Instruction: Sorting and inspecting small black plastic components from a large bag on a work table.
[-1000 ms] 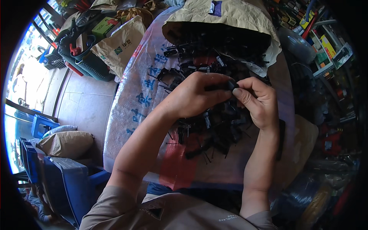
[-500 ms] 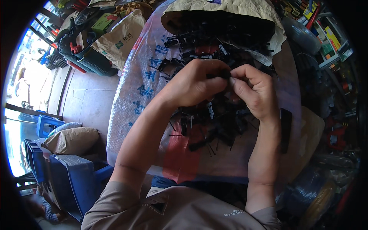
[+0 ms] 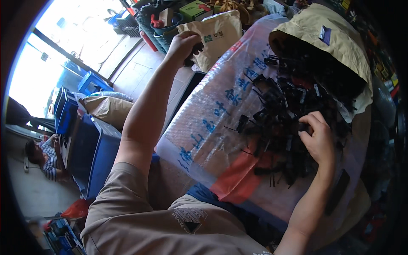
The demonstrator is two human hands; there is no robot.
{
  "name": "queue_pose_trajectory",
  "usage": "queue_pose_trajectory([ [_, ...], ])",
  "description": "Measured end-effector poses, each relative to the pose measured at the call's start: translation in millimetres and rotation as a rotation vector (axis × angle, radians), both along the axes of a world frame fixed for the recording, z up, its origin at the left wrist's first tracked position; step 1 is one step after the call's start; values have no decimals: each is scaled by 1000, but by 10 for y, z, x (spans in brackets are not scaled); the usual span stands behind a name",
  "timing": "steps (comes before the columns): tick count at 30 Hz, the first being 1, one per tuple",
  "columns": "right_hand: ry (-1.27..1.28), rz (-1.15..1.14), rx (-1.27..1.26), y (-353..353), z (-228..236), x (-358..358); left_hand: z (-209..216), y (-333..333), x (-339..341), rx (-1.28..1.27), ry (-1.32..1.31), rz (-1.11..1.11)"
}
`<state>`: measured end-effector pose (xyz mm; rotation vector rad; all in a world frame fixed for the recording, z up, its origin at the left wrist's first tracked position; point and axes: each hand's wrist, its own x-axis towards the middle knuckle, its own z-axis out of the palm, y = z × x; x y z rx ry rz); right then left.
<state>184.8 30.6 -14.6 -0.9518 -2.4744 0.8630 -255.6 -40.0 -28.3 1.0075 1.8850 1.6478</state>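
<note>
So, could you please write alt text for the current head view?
A person's outstretched left hand holds something dark near a tan bag, while the right hand pinches a small black piece above scattered black parts on a translucent woven sheet.

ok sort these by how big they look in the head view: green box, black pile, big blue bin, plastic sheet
1. Plastic sheet, partly covered
2. Black pile
3. Big blue bin
4. Green box
</note>
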Motion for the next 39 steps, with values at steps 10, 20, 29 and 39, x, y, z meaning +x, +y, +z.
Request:
queue_pose_trajectory([
  [10, 694, -150, -317, 110, 98, 199, 24, 49, 622, -116, 291, -317],
  [20, 1102, -150, -419, 69, 162, 126, 428, 218, 2665, 132, -160, -812],
  [29, 1130, -71, -362, 66, 231, 180, 380, 435, 3014, 524, 432, -564],
  [39, 976, -91, -259, 112, 182, 227, 276, 427, 3074, 551, 301, -634],
])
